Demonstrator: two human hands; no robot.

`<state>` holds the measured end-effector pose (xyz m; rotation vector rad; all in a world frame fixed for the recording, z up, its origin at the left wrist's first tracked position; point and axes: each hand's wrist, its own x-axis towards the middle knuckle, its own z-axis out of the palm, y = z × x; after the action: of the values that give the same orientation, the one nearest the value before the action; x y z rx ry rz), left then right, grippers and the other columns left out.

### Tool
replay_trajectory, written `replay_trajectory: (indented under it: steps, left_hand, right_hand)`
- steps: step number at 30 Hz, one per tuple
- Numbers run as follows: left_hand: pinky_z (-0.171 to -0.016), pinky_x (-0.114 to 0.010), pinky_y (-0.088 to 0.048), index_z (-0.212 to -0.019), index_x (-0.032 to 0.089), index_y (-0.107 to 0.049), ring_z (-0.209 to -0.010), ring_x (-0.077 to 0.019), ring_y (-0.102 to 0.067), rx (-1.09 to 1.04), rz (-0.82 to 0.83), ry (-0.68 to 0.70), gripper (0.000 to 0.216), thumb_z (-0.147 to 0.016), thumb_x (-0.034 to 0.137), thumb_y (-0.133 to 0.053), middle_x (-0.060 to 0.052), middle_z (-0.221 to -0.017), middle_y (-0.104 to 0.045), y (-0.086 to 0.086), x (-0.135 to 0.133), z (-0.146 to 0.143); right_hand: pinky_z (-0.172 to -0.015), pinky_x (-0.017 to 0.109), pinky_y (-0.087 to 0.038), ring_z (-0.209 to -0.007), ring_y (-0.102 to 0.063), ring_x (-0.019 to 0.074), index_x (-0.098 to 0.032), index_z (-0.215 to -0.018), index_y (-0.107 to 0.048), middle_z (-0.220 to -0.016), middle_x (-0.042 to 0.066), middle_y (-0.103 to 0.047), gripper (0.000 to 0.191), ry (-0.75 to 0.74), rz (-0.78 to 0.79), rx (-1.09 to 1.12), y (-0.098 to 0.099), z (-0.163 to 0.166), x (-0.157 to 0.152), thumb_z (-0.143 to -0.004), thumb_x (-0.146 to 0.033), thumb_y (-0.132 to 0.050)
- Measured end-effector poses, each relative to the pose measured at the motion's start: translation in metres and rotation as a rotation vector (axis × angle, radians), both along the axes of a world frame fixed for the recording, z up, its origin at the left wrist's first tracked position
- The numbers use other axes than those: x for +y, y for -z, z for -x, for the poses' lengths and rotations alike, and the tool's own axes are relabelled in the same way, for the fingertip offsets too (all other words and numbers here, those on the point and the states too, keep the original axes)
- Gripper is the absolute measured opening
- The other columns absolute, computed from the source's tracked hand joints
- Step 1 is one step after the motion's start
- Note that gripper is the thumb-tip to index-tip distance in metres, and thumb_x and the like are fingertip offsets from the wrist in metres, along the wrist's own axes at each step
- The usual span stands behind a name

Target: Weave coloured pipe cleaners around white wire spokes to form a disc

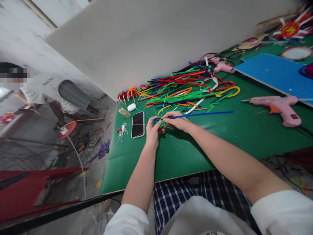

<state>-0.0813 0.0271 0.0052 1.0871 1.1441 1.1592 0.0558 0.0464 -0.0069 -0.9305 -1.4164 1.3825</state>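
Observation:
My left hand point(153, 130) is closed around a small round green and blue wound piece point(157, 122) with thin white sticks poking out of it, held just above the green table point(195, 147). My right hand point(177, 121) pinches one end of a long blue pipe cleaner point(205, 114) against that piece; the rest of the pipe cleaner stretches out to the right over the table. Both hands touch at the piece.
A black phone point(138, 124), a white earbud case point(131, 107) and small white sticks point(122, 130) lie left of my hands. A heap of coloured pipe cleaners point(186, 86) sits behind. Pink glue guns point(278, 107) point(221, 67), a blue board point(276, 73) and a white panel point(158, 39) are nearby. A seated person point(41, 94) is far left.

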Motion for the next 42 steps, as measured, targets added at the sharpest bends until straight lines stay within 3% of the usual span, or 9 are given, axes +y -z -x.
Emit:
replay_trajectory:
  steps: [8,24,36,42]
  left_hand:
    - [-0.039,-0.017,-0.040,-0.091,0.020,-0.049,-0.049,-0.0091,-0.053,-0.010,0.005,0.003,0.032,-0.064,0.031,-0.062,0.002,-0.060,-0.053,0.0022,0.0014,-0.0010]
    - [-0.037,-0.018,-0.038,-0.087,0.019,-0.047,-0.039,-0.0062,-0.046,-0.032,-0.023,-0.010,0.028,-0.066,0.032,-0.061,0.003,-0.058,-0.052,0.0028,0.0022,0.0029]
    - [-0.036,-0.018,-0.038,-0.086,0.019,-0.048,-0.043,-0.0077,-0.049,-0.007,0.016,-0.005,0.033,-0.062,0.034,-0.064,0.003,-0.059,-0.052,0.0025,0.0011,-0.0013]
    - [-0.037,-0.018,-0.037,-0.088,0.019,-0.047,-0.039,-0.0065,-0.046,-0.022,0.042,0.021,0.033,-0.063,0.035,-0.062,0.003,-0.057,-0.054,0.0028,0.0015,0.0009]
  right_hand:
    - [-0.044,0.019,-0.042,-0.049,-0.049,0.0072,-0.015,-0.078,-0.059,-0.057,-0.001,-0.054,0.020,0.078,0.008,-0.019,-0.0029,-0.0005,0.0002,-0.070,-0.033,-0.056]
    - [-0.046,0.018,-0.044,-0.054,-0.050,0.0066,-0.017,-0.089,-0.062,-0.068,0.000,-0.060,0.024,-0.065,0.086,0.084,-0.0026,-0.0019,-0.0007,-0.068,-0.029,-0.059]
    - [-0.046,0.019,-0.043,-0.052,-0.051,0.0075,-0.017,-0.075,-0.059,-0.060,-0.002,-0.057,0.016,0.062,0.020,-0.037,-0.0036,-0.0015,-0.0010,-0.066,-0.031,-0.060]
    - [-0.046,0.020,-0.044,-0.052,-0.052,0.0080,-0.018,-0.078,-0.061,-0.059,-0.002,-0.057,0.017,0.037,0.043,-0.006,-0.0008,-0.0010,0.0004,-0.066,-0.030,-0.060]
